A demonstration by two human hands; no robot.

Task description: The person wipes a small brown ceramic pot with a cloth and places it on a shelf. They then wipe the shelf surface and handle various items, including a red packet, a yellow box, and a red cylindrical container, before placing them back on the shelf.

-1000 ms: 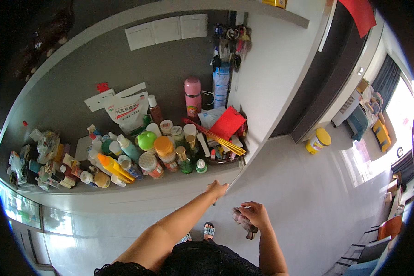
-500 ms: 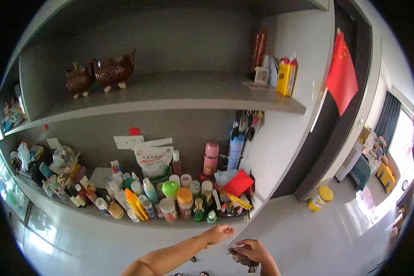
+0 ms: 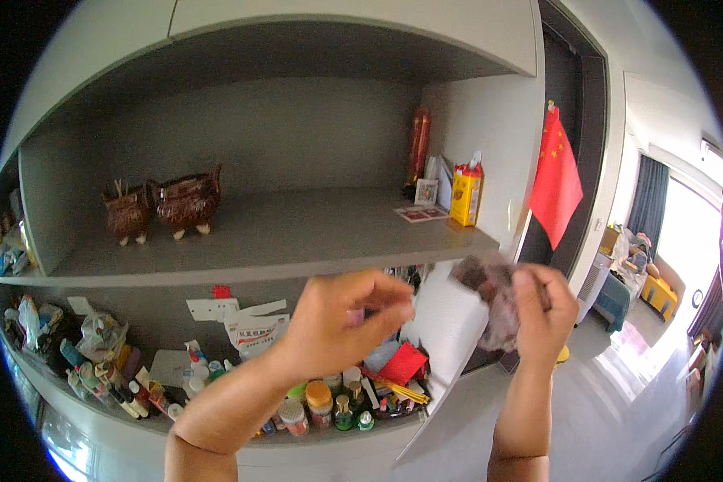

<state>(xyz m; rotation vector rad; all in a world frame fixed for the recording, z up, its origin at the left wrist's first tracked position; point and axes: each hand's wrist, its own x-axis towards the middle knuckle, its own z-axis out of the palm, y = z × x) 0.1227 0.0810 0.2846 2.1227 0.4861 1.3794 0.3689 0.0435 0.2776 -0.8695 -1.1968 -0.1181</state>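
My right hand [image 3: 548,309] is raised in front of the shelf's right end, closed on a crumpled brownish-grey cloth [image 3: 502,321] that hangs from the fingers, blurred by motion. To its left my left hand [image 3: 341,321] is up before the lower compartment, just under the shelf edge. Its fingers are bent, with a gap between them and the thumb, and nothing shows in it. Above both hands runs the grey shelf board [image 3: 297,241]. On it stand two brown glazed pots [image 3: 186,201] on small feet, and a yellow box [image 3: 466,193] towards the right end.
Bottles and jars crowd the lower compartment, among them an orange-lidded jar [image 3: 319,395] and a red packet [image 3: 402,363]. A small card stand [image 3: 426,191] and a red cylinder [image 3: 418,149] occupy the shelf's back right corner. A red flag [image 3: 556,181] hangs beside the dark doorway.
Both hands have risen from below the lower compartment to shelf height, the right one carrying the cloth. The view has tilted up, showing more of the upper cabinet.
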